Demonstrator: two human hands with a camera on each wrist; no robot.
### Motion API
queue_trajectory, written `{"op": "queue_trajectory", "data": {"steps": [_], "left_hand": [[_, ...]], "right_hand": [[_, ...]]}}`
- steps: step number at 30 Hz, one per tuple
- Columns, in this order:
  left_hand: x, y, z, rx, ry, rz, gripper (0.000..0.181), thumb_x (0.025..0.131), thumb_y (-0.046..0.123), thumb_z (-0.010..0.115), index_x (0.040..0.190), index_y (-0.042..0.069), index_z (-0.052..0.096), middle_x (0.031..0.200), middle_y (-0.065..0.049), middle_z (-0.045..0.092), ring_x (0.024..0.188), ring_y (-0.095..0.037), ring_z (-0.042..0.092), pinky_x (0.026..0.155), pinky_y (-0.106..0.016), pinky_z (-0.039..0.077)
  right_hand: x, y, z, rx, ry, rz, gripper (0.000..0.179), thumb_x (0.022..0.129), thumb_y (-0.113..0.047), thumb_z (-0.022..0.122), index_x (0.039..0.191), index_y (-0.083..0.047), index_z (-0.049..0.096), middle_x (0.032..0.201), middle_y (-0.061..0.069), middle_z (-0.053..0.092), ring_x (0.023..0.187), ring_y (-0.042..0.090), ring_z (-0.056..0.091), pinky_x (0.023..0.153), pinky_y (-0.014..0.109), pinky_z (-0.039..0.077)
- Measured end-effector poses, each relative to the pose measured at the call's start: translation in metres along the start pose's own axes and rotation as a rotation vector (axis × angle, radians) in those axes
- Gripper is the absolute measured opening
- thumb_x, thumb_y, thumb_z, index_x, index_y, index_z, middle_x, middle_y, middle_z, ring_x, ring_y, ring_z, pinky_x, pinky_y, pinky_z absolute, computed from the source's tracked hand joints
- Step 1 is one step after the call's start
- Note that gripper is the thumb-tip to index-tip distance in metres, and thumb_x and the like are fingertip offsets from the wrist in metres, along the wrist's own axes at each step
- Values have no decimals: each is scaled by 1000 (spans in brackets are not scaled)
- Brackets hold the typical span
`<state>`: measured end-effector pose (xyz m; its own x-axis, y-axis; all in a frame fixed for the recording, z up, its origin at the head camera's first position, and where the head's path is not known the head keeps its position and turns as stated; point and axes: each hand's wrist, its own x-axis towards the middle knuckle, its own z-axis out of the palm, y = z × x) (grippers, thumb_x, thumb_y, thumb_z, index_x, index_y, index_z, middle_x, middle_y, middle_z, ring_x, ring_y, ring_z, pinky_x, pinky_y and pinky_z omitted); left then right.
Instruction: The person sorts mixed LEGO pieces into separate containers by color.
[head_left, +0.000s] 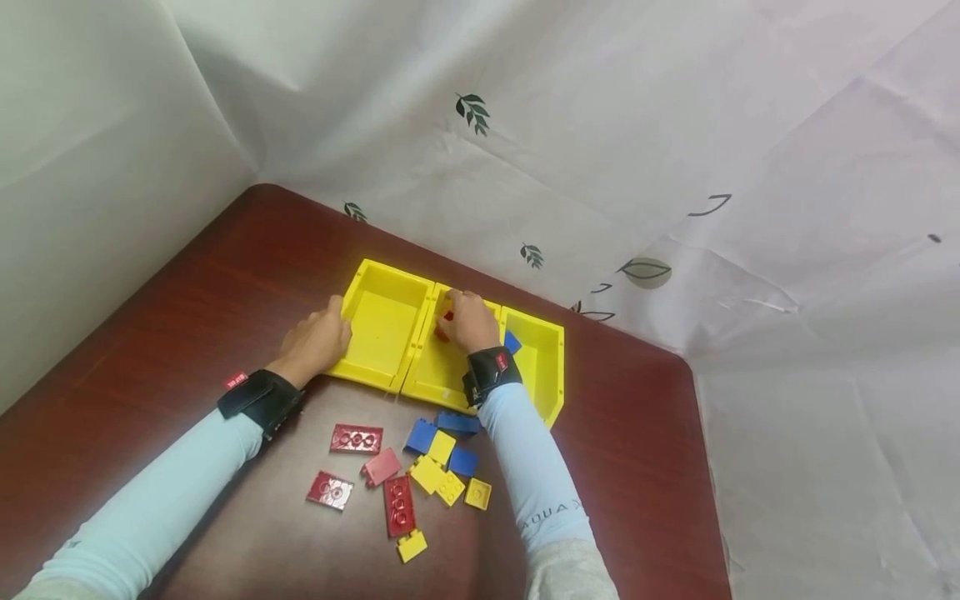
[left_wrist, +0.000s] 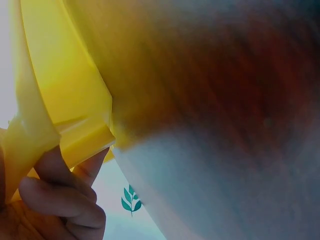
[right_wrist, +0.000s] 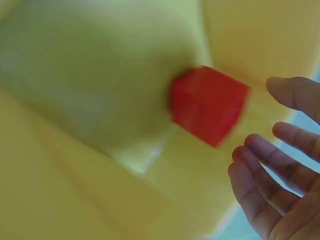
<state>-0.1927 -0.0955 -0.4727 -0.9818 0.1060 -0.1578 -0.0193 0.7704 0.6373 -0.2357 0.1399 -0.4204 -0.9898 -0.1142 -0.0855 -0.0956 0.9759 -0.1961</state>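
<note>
The left hand (head_left: 315, 340) curls its fingers round the outer wall of a yellow, three-part plastic tray (head_left: 378, 333). Inside the tray, just off the right hand's (head_left: 471, 321) loosely spread, empty fingers, is a red, box-shaped plastic block (right_wrist: 210, 105): probably light, stiff and slick, best pinched across opposite sides. The right hand reaches down, back uppermost.

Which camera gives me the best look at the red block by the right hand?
The right wrist view: the red block shows large there with nothing in front of it, though slightly blurred. The head view shows only a small part beside the right hand, over the yellow tray. The left wrist view shows none of it.
</note>
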Motion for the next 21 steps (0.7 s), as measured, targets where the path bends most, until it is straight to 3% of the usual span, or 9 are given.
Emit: {"op": "queue_trajectory", "data": {"steps": [7, 11, 15, 21], "left_hand": [[2, -3, 1, 6, 20, 18, 40, 101, 21, 46, 132, 1, 31, 85, -15, 52, 64, -27, 53, 60, -34, 44], [3, -2, 1, 16, 21, 15, 38, 101, 21, 45, 131, 1, 32, 84, -16, 51, 65, -28, 53, 59, -34, 42], [3, -3, 0, 20, 21, 16, 37, 101, 20, 43, 131, 1, 32, 84, -16, 51, 66, -28, 52, 58, -35, 41], [3, -4, 0, 28, 14, 18, 37, 101, 21, 43, 131, 1, 32, 84, -16, 51, 65, -28, 53, 58, -35, 42]], "right_hand": [[-35, -18, -37, 71, 104, -86, 40, 92, -34, 66, 125, -11, 64, 118, 7, 65, 93, 22, 62, 84, 33, 55], [-67, -33, -49, 55, 141, -199, 40, 92, -37, 67, 122, -11, 66, 120, 7, 65, 95, 21, 64, 82, 31, 56], [-99, -46, -46, 19, 150, -357, 38, 91, -37, 68, 119, -10, 68, 118, 7, 68, 100, 21, 66, 84, 31, 56], [-139, -56, -20, 17, 72, -523, 37, 89, -36, 72, 116, -11, 69, 109, 3, 70, 96, 15, 67, 83, 22, 54]]}}
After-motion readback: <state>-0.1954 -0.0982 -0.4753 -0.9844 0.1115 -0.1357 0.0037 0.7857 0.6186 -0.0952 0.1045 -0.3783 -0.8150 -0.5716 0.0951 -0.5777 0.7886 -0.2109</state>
